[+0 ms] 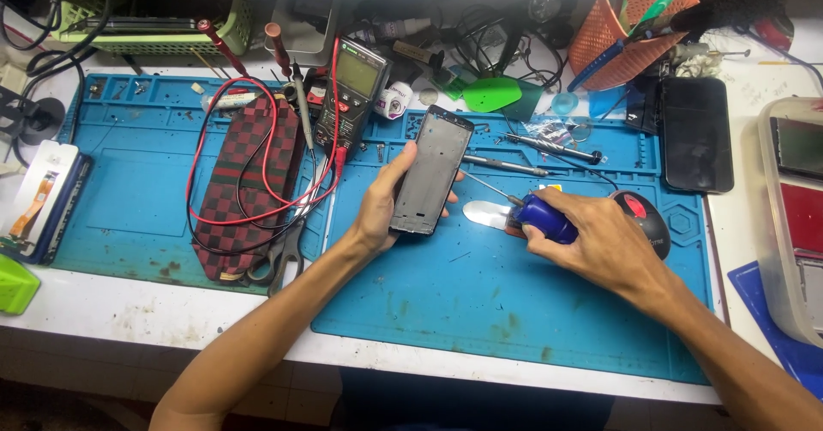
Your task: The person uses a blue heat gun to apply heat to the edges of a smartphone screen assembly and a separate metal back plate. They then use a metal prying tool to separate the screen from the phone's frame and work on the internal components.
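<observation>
My left hand [381, 204] grips a grey phone frame [431, 172] by its lower left side, holding it tilted above the blue work mat [480, 294]. In my right hand [600, 238] is a blue-handled screwdriver [540, 217]; its thin shaft points left toward the right edge of the frame. A white oval piece [485, 214] lies on the mat just under the screwdriver tip. Both forearms reach in from the bottom of the view.
A multimeter [353, 88] with red and black leads sits beside a checkered pouch [244, 182]. Metal tools [549, 146] and a dark phone [696, 133] lie at right, near an orange basket [626, 28], a round black object [645, 212] and a tray [793, 217]. Scissors [287, 255] rest by the pouch.
</observation>
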